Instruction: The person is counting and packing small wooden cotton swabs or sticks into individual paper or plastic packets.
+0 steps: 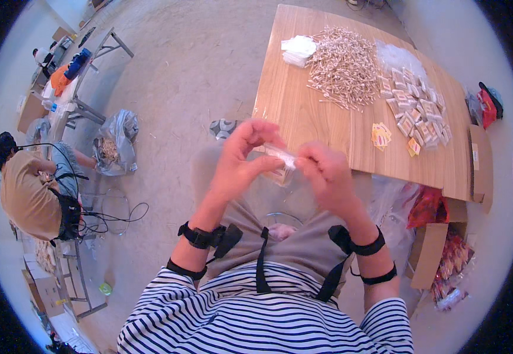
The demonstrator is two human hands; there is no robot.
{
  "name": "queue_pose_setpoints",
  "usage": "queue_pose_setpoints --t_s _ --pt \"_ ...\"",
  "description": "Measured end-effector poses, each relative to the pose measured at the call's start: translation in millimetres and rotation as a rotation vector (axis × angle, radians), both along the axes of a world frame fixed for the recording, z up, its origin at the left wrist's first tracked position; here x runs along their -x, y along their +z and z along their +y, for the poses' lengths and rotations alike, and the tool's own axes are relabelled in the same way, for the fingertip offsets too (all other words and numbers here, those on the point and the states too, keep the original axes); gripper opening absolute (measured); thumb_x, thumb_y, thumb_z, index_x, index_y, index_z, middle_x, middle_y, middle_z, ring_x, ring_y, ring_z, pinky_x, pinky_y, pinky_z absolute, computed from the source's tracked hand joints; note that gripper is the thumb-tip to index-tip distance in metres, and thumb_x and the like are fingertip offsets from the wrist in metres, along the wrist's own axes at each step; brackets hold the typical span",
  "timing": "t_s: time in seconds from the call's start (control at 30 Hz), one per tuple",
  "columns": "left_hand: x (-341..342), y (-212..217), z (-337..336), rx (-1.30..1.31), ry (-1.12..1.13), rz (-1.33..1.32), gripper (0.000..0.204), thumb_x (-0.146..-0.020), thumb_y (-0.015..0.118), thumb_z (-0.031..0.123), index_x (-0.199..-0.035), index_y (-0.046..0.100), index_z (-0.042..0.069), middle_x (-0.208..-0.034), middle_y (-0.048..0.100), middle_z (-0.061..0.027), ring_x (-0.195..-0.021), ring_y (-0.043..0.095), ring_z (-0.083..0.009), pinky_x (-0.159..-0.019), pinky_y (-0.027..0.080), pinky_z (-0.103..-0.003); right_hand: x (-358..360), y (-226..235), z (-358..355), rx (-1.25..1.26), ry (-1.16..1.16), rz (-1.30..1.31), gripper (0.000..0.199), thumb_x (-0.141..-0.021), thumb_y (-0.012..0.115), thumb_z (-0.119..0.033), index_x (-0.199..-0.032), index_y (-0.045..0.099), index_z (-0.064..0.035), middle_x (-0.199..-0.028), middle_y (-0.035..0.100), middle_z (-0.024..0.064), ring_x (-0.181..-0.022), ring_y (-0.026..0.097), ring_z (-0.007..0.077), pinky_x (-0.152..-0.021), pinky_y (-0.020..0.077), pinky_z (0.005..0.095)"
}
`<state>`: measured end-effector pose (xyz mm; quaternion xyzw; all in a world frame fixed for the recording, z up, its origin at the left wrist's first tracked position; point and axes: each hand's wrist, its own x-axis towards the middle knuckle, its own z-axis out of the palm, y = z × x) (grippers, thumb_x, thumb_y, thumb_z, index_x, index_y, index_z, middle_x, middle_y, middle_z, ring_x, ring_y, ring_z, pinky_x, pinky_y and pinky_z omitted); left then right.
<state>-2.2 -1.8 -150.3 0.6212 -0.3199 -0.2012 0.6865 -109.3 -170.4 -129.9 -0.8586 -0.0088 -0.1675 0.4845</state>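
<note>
My left hand and my right hand meet in front of my chest, both pinching a small clear plastic bag with something pale inside. The bag is held above my lap, just off the near edge of a wooden table. On the table lie a big pile of thin pale sticks, several small filled packets, a heap of clear bags and a few yellow cards.
White cloth or tissue sits at the table's far left. A cardboard box with red packets stands at my right. Another person sits at the left by metal-framed tables, near a grey plastic bag on the floor.
</note>
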Motion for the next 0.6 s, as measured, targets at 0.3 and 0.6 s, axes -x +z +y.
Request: queue_pose_setpoints --t_s 0.3,0.6 --pt "10 -35 14 -0.036 -0.180 0.255 0.036 -0.092 0.067 0.012 -0.126 0.059 0.002 -0.111 0.066 -0.0015 -0.100 0.061 -0.0103 -0.087 0.050 -0.028 0 -6 -8 -0.175 -0.096 -0.081 0.010 -0.088 0.066 -0.009 -0.089 0.060 -0.0004 -0.073 0.056 0.0051 -0.067 0.054 0.0148 -0.060 0.0432 0.0305" --pt "14 -19 12 -0.158 -0.207 0.052 0.024 -0.094 0.067 0.015 -0.111 0.064 -0.001 -0.091 0.066 -0.0023 -0.083 0.059 -0.0085 -0.072 0.050 -0.027 -15 -6 -7 -0.081 -0.054 -0.115 0.010 -0.085 0.066 -0.007 -0.083 0.059 0.0004 -0.077 0.057 0.0109 -0.069 0.056 0.0226 -0.063 0.0446 0.0348"
